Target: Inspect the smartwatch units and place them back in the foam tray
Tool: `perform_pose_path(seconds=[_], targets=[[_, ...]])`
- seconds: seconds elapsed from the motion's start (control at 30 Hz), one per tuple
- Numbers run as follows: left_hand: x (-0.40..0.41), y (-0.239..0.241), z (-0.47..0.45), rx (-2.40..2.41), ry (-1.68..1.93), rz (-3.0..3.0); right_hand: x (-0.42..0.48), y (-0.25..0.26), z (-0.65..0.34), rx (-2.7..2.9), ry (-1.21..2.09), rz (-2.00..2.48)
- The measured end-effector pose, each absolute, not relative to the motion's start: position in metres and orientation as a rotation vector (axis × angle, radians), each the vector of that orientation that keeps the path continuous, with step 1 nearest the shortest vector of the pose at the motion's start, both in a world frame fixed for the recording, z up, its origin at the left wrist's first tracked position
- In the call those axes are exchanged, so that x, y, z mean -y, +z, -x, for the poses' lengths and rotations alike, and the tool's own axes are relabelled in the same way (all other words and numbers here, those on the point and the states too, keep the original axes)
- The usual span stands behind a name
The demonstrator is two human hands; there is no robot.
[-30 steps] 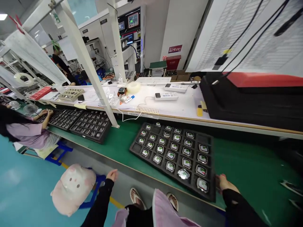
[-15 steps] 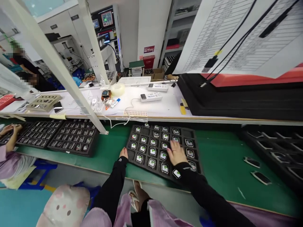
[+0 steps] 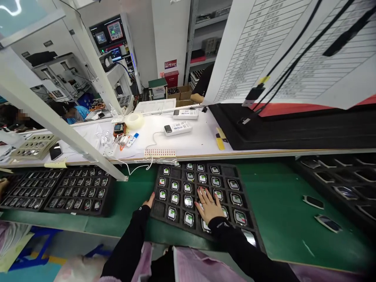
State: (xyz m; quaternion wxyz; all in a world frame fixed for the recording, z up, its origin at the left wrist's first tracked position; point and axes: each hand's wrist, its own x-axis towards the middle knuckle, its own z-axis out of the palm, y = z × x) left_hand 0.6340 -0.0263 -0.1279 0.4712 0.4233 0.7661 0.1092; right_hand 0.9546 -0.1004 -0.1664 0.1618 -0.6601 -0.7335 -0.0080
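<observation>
A black compartment tray (image 3: 158, 208) lies on the green conveyor belt (image 3: 276, 203), holding rows of small square devices with glossy screens and green labels. My right hand (image 3: 209, 205) rests flat on several of these devices, its fingers spread. My left hand (image 3: 149, 200) touches the tray's left edge, its fingers partly hidden. Both black sleeves reach in from the bottom of the view.
Filled black trays (image 3: 79, 192) lie on the belt to the left, where a co-worker's hand (image 3: 2, 186) shows at the edge. Two loose devices (image 3: 313, 202) and a dark tray (image 3: 337, 176) lie right. Behind stands a white bench (image 3: 188, 137) with meters and tape.
The view has swung right and the tray sits lower-left of centre. My right hand has slid slightly left across the devices, while my left hand stays at the tray's left edge.
</observation>
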Motion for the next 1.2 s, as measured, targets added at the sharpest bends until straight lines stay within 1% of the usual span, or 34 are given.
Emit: perform_pose_path(seconds=[0.2, 0.37, 0.5, 0.57, 0.63, 0.67, 0.77, 0.83, 0.87, 1.0, 1.07, 1.13, 1.2], targets=[[0.043, -0.133, -0.633, -1.796, 0.221, -0.922, 0.102, -0.165, -0.96, 2.126, 0.02, 1.862], [0.071, -0.131, -0.621, -1.826, 0.213, -0.88, 0.103, -0.16, -0.957, 2.182, 0.105, 1.792], [0.082, -0.121, -0.587, -1.902, 0.205, -0.878, 0.109, -0.151, -0.947, 1.942, 0.23, 1.846], [0.084, -0.113, -0.565, -1.94, 0.187, -0.89, 0.118, -0.141, -0.933, 1.789, 0.323, 1.797], [0.085, -0.105, -0.546, -1.981, 0.161, -0.919, 0.132, -0.129, -0.906, 1.705, 0.539, 1.677], [0.085, -0.102, -0.54, -2.0, 0.147, -0.939, 0.141, -0.122, -0.887, 1.671, 0.707, 1.617], [0.085, -0.094, -0.531, -2.025, 0.131, -1.013, 0.165, -0.107, -0.811, 1.383, 1.388, 1.577], [0.084, -0.093, -0.531, -2.008, 0.148, -1.045, 0.176, -0.104, -0.759, 0.949, 1.855, 1.591], [0.083, -0.093, -0.531, -1.997, 0.157, -1.044, 0.179, -0.104, -0.739, 0.861, 1.96, 1.599], [0.074, -0.094, -0.525, -1.926, 0.17, -0.931, 0.18, -0.112, -0.705, 0.641, 2.24, 1.632], [0.069, -0.096, -0.519, -1.86, 0.17, -0.841, 0.181, -0.115, -0.709, 0.371, 2.34, 1.594], [0.064, -0.097, -0.513, -1.784, 0.186, -0.751, 0.183, -0.117, -0.714, -0.074, 2.304, 1.447], [0.061, -0.099, -0.508, -1.704, 0.223, -0.677, 0.187, -0.117, -0.714, -0.426, 2.137, 1.285]])
